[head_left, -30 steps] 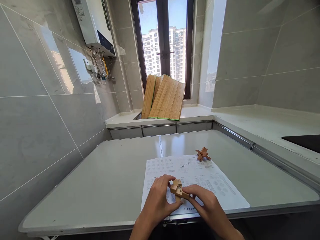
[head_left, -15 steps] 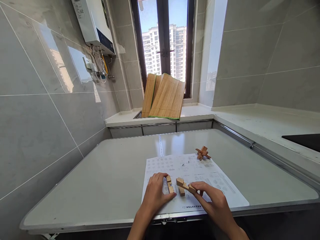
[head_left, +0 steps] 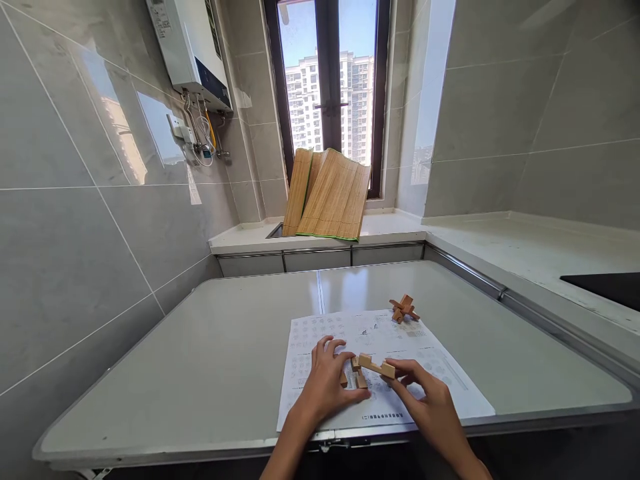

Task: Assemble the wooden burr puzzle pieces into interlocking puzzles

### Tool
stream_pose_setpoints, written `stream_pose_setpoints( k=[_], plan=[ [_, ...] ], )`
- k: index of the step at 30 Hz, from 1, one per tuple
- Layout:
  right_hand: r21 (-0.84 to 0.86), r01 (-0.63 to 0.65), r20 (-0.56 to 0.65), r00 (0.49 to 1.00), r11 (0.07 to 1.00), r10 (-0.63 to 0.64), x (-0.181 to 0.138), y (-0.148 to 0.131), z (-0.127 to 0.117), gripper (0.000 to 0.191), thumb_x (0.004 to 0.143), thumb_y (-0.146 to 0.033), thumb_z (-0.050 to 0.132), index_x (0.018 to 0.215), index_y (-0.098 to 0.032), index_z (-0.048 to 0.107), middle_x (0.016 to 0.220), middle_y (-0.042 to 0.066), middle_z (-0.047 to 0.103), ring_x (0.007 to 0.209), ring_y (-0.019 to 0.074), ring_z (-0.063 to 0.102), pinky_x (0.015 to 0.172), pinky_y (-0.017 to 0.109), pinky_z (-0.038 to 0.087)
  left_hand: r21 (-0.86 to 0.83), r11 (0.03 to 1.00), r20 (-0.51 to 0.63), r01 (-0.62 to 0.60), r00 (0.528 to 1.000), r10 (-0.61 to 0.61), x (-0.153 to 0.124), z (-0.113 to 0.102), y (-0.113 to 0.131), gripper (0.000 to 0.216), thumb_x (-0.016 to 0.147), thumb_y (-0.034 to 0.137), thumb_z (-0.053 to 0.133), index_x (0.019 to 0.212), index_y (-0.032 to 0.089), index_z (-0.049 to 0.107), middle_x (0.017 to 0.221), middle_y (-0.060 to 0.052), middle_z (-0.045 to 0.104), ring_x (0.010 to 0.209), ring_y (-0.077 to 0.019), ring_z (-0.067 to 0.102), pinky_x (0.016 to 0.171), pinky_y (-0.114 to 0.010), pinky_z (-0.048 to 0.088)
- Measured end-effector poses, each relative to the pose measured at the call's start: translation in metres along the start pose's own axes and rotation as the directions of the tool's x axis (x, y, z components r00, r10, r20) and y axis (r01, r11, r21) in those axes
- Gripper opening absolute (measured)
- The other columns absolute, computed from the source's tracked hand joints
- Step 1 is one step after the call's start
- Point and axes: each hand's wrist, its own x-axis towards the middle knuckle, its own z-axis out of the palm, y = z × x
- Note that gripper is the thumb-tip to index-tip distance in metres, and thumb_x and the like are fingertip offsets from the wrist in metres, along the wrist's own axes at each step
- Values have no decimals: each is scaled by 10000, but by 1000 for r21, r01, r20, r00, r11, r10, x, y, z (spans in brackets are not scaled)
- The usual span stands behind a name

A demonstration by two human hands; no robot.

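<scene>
Near the front edge of the pale table (head_left: 175,373), as the head camera shows it, the right hand (head_left: 427,393) pinches a notched block (head_left: 376,366) by its right end, thumb and fingertips closed on the wood, the rest of the bar jutting leftward above a paper sheet (head_left: 300,410). The left hand (head_left: 325,383) is parted about as wide as the second block (head_left: 361,381) is long, index finger by its far end and thumb by its near end; whether they press on it I cannot tell. A third block (head_left: 343,379) shows partly beside that palm. Good handling here would probably mean steadying the second block, keeping the pinch light, and turning the raised bar squarely without forcing wood against wood. A brown wooden cross (head_left: 405,309) rests at the sheet's far right corner; beyond, a bamboo mat (head_left: 335,200) stands on the white counter (head_left: 545,240) before the window (head_left: 327,67), and a water heater (head_left: 193,57) hangs on the left wall (head_left: 60,253)
</scene>
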Motion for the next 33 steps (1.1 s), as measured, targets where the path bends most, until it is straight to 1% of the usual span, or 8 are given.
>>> stream_pose_setpoints(
  k=[5,9,14,18,24,28,31,33],
  plan=[
    [72,-68,44,997,995,65,1,-5,0,316,892,-489,654,1110,-264,687,995,52,739,849,230,693,665,301,575,-91,993,-64,-74,996,69,-7,-13,22,627,621,210,840,1195,290,598,1233,-66,623,1246,-320,503,1017,-477,479],
    [211,-144,67,989,967,132,-1,-12,1,344,885,-493,663,1118,-240,663,870,36,716,742,209,685,705,321,577,-161,985,-68,-65,996,55,-19,-30,38,597,698,169,745,1248,300,552,1228,-42,642,1120,-263,604,983,-416,509],
    [384,-201,49,979,901,197,-3,-23,-1,370,885,-487,669,1142,-227,615,822,43,701,716,205,663,614,295,567,-211,976,-88,-51,996,32,-25,-37,48,634,706,126,708,1285,303,519,1171,-15,659,1035,-215,635,947,-355,521],
    [424,-203,76,979,882,189,-4,-33,-3,345,880,-484,675,1114,-233,637,826,56,717,712,216,680,622,313,582,-209,978,-102,-30,995,9,-25,-35,51,628,689,157,766,1254,304,536,1163,-15,661,1030,-228,635,937,-369,520],
    [448,-190,239,967,874,88,-2,-49,7,313,842,-491,716,1067,-274,709,1353,88,615,1154,305,644,969,422,559,-206,969,-151,-136,983,105,-23,-33,55,595,728,231,801,1267,310,560,1270,-62,608,1169,-280,583,1007,-436,495],
    [411,-245,345,933,878,99,-1,-58,15,334,898,-495,643,1139,-267,677,1158,71,712,1090,284,672,984,418,548,-179,973,-150,-144,982,118,-23,-32,57,562,760,254,787,1274,353,581,1299,-64,541,1186,-278,550,1020,-445,480],
    [349,-198,293,952,916,94,1,-57,15,266,918,-462,627,1100,-275,681,1031,41,726,1010,261,686,907,357,571,-248,965,-147,-81,988,45,-27,-32,54,717,711,381,844,1347,368,513,1264,-59,521,1103,-246,560,975,-404,487],
    [282,-113,254,966,953,40,3,-55,12,218,926,-431,624,1071,-281,688,1035,37,715,986,249,682,880,334,568,-397,918,-78,-1,996,-32,-31,-34,49,829,661,542,846,1362,311,469,1102,-44,569,946,-205,584,865,-348,504]
  ],
)
